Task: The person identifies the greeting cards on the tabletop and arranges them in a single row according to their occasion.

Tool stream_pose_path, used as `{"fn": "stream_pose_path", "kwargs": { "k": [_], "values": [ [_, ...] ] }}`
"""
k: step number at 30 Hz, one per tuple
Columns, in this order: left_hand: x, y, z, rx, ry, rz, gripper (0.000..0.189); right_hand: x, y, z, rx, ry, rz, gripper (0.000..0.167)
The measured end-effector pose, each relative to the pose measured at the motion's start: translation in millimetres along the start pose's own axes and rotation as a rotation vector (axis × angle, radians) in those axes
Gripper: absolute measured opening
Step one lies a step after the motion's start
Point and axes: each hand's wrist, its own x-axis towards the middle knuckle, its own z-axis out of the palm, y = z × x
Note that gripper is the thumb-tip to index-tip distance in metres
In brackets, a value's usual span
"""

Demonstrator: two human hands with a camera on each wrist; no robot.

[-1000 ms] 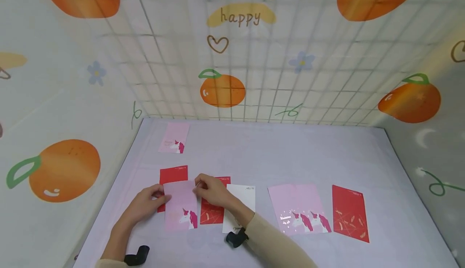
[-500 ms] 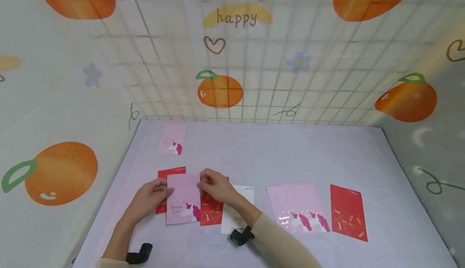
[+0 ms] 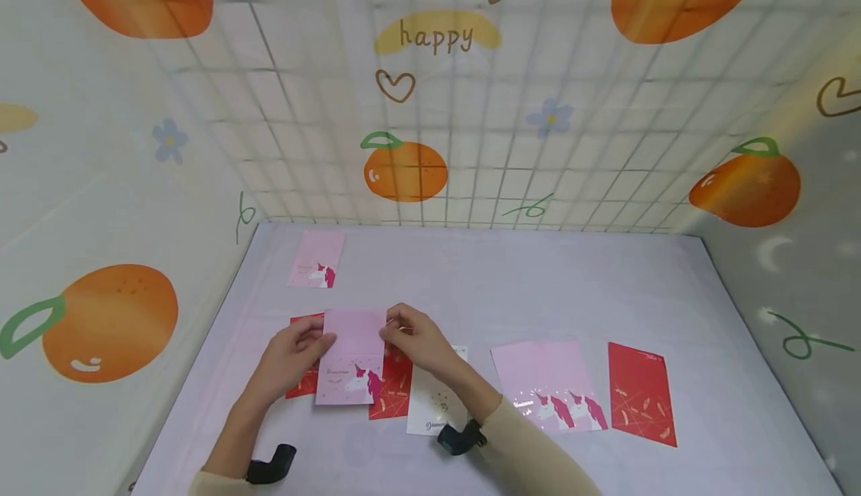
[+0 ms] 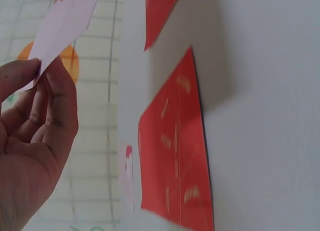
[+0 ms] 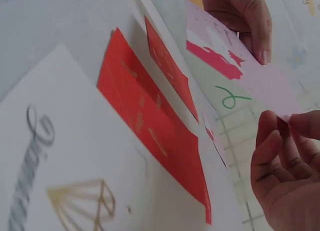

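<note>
A pink card with a unicorn print (image 3: 351, 354) is held up above the table between both hands. My left hand (image 3: 285, 361) pinches its left edge between thumb and fingers, and the left wrist view shows that pinch on the pale card (image 4: 62, 28). On the opposite edge, near the upper corner, my right hand (image 3: 420, 343) pinches the same card; the right wrist view shows its printed face (image 5: 227, 48). Below the card lie a red card (image 3: 303, 384) at the left and another red card (image 3: 393, 391) at the right, both partly covered.
A white card with a diamond drawing (image 3: 437, 399) lies under the right forearm. Farther right are pink unicorn cards (image 3: 548, 384) side by side or overlapping, then a red card (image 3: 642, 395). One more pink card (image 3: 316, 259) lies at the back left of the white table (image 3: 511, 279).
Both hands have lifted the pink card away from the front edge and shifted it to the right. It now covers more of the middle red card. The cards on the table have stayed put.
</note>
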Motion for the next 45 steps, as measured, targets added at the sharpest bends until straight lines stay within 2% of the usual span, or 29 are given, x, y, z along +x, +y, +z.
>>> {"fn": "stream_pose_path", "kwargs": {
  "k": [7, 11, 16, 22, 28, 30, 35, 45],
  "values": [
    [8.7, 7.6, 25.1, -0.064, 0.006, 0.01, 0.04, -12.4, -2.0, -23.2, 0.008, 0.026, -0.019, 0.017],
    [14.1, 12.8, 40.5, -0.082, 0.016, -0.01, 0.037, -18.7, -1.1, -34.5, 0.021, 0.053, -0.009, 0.017],
    [17.3, 21.2, 56.9, -0.164, -0.01, -0.038, 0.032, -27.9, -1.8, -48.2, -0.009, 0.081, 0.023, 0.015],
    [18.8, 27.1, 75.1, -0.21, -0.025, -0.021, 0.028, -40.0, -0.2, -61.7, -0.017, 0.107, 0.045, 0.016],
    [20.4, 32.9, 91.6, -0.256, -0.039, 0.022, 0.029, -56.3, -30.2, -72.9, -0.027, 0.112, 0.077, 0.016],
    [20.7, 34.9, 95.8, -0.278, -0.056, 0.02, 0.029, -61.3, -36.6, -76.1, -0.022, 0.119, 0.073, 0.015],
    [20.9, 36.1, 103.1, -0.295, -0.084, 0.016, 0.029, -67.1, -34.2, -80.7, -0.019, 0.133, 0.074, 0.015],
    [19.9, 35.9, 112.6, -0.284, -0.083, 0.023, 0.028, -73.7, -28.6, -85.0, -0.006, 0.147, 0.086, 0.015]
  ]
}}
